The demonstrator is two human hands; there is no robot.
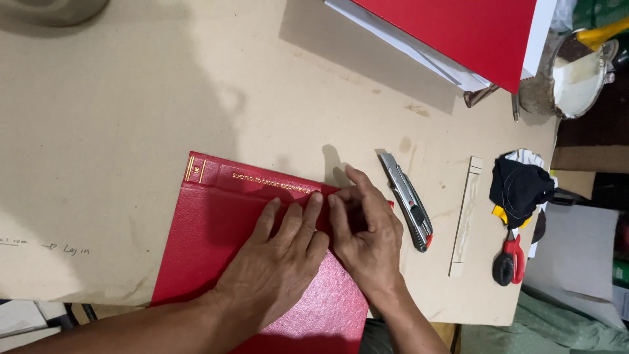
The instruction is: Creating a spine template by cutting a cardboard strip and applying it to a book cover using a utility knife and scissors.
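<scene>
Both hands flat on the red hardcover book (223, 255), near tabletop (131, 118) front edge. Left hand (275, 269) & right hand (370, 239) open, pressing by the spine, gripping nothing. Cover looks stiff, textured; best held by edges. Utility knife (407, 200) just right of book.

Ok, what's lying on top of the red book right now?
Both hands: the left hand lies flat on the red book, and the right hand presses beside it near the spine edge. Nothing else shows on the cover. Whatever is under the palms is hidden.
</scene>
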